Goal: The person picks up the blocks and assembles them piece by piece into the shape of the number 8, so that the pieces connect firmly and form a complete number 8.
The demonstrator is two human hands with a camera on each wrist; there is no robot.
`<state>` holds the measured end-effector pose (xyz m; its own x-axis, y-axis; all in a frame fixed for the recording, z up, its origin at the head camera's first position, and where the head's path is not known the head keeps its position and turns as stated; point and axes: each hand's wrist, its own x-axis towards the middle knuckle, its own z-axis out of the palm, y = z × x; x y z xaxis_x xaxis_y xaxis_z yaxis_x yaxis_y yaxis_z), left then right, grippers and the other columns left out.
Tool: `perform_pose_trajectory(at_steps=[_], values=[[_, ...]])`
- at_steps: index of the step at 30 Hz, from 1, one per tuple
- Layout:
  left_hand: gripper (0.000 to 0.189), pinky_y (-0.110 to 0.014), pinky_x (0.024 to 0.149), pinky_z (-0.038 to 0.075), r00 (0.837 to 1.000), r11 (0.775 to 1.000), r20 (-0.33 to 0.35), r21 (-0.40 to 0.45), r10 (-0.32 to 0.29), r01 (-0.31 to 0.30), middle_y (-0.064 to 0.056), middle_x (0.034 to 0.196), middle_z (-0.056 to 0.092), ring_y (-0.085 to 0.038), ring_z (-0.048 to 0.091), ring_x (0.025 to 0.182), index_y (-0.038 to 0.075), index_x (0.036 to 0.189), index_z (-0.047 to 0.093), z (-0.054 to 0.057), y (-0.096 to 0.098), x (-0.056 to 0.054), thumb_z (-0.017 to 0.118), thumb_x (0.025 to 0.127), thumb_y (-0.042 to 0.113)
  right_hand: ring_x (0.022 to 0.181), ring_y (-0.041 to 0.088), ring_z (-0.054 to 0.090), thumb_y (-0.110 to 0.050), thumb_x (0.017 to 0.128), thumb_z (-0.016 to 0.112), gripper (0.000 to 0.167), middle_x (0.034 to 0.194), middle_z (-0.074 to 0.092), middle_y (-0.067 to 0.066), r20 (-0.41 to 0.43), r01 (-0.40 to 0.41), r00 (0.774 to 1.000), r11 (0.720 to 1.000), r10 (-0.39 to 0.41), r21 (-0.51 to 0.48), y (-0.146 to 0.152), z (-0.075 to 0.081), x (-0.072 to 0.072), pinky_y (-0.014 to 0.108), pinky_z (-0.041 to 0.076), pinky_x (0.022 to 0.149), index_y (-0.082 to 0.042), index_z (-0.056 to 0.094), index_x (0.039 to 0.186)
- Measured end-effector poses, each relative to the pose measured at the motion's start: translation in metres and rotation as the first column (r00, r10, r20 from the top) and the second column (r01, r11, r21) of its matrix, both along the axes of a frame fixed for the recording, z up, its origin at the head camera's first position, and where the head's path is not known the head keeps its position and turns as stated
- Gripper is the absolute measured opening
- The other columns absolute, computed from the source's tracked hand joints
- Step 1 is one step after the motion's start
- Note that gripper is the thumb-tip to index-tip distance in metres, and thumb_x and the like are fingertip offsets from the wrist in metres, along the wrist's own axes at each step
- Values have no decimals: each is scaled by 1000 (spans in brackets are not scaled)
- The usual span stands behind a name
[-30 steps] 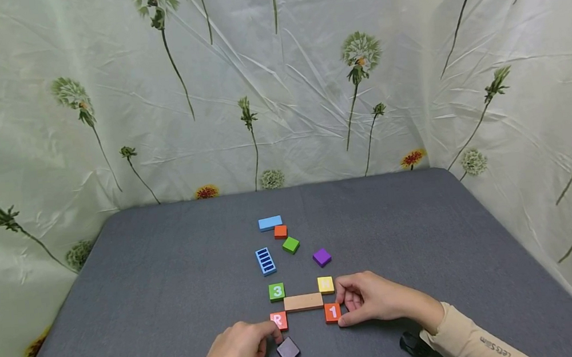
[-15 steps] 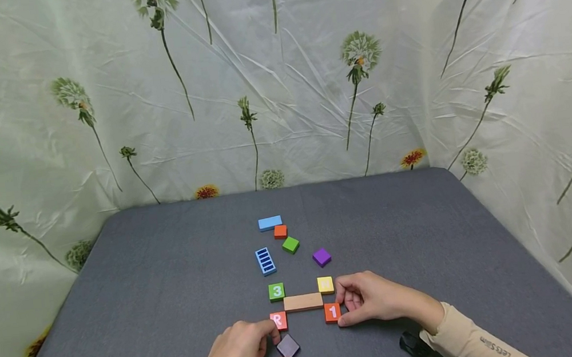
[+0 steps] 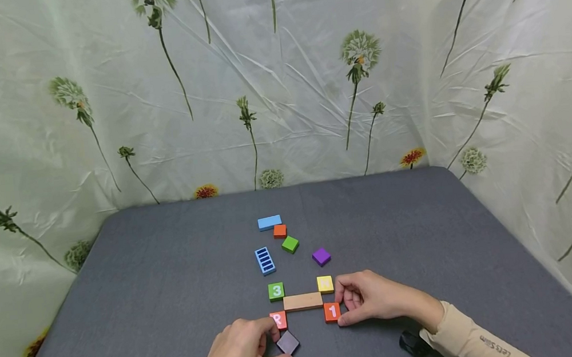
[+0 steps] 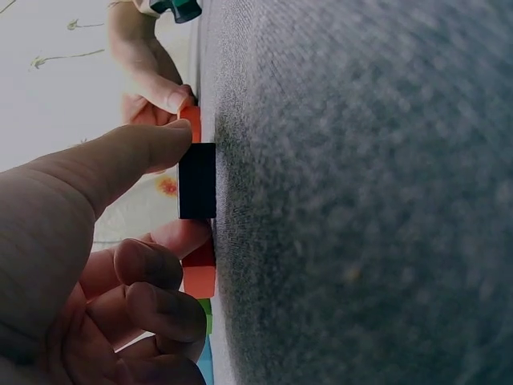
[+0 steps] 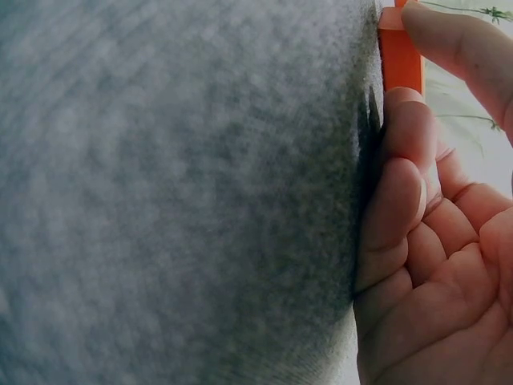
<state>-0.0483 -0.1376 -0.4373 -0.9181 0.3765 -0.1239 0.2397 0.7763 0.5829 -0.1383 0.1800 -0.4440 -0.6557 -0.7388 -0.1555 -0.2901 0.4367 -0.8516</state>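
My left hand [image 3: 238, 352] pinches a dark block with a greyish-purple top [image 3: 288, 343] between thumb and index finger. In the left wrist view that block [image 4: 197, 181] shows a nearly black side and rests on the cloth. Just beyond it, the red R block [image 3: 279, 320] is partly covered by my index finger. My right hand [image 3: 375, 296] grips the right side of the red 1 block [image 3: 332, 312], thumb at its near corner, index finger at its far one. A plain wooden plank [image 3: 303, 301] lies between the green 3 block [image 3: 276, 291], the yellow block [image 3: 325, 284] and the red ones.
Farther back on the grey cloth-covered table [image 3: 171, 270] lie a striped blue block [image 3: 265, 261], a purple block [image 3: 321, 256], a green block [image 3: 290, 244], a small red block [image 3: 279, 231] and a long blue block [image 3: 269, 222]. A black object [image 3: 413, 344] sits by the right sleeve.
My left hand has slid the dark block a little forward, closer to the red R block. The right hand stays at the red 1 block.
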Motion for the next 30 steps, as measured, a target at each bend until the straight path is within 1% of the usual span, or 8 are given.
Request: perform_pose_trajectory(at_steps=[7, 11, 18, 23, 30], values=[[33, -23, 51, 27, 999, 1000, 34, 0, 6, -6, 16, 59, 43, -2, 39, 52, 28, 86, 67, 0, 0, -2, 95, 78, 45, 62, -5, 48, -27, 89, 89, 31, 73, 58, -14, -8, 3, 1000, 1000, -3, 9, -2, -1, 1, 14, 38, 58, -11, 65, 101], [34, -23, 51, 26, 999, 1000, 33, 2, 10, -11, 15, 59, 41, -2, 38, 52, 28, 85, 67, -1, -1, -2, 95, 78, 44, 62, -5, 47, -27, 89, 89, 31, 73, 58, -14, -12, 1, 1000, 1000, -1, 6, -2, -2, 1, 14, 38, 58, -11, 65, 101], [34, -23, 51, 28, 1000, 1000, 25, -8, 9, -9, 15, 61, 46, -2, 40, 53, 27, 86, 67, -2, -1, -2, 95, 78, 44, 62, -5, 47, -28, 90, 89, 32, 73, 58, -14, -22, -1, 1000, 1000, 1, 11, -3, -3, 1, 14, 38, 58, -11, 65, 102], [34, -24, 50, 28, 1000, 1000, 28, -16, 13, -13, 15, 61, 47, -2, 40, 53, 27, 88, 68, -1, -1, -2, 95, 78, 45, 63, -5, 47, -29, 90, 88, 31, 74, 58, -14, -24, -1, 1000, 1000, 1, 14, -3, -3, 2, 14, 38, 58, -12, 65, 102], [34, -24, 50, 26, 1000, 1000, 23, -11, 17, -16, 15, 60, 44, -3, 40, 52, 28, 84, 66, -1, -1, 0, 95, 77, 44, 63, -5, 47, -29, 91, 88, 31, 74, 58, -14, -16, 0, 1000, 1000, 0, 12, -4, -2, 3, 14, 38, 58, -11, 65, 103]])
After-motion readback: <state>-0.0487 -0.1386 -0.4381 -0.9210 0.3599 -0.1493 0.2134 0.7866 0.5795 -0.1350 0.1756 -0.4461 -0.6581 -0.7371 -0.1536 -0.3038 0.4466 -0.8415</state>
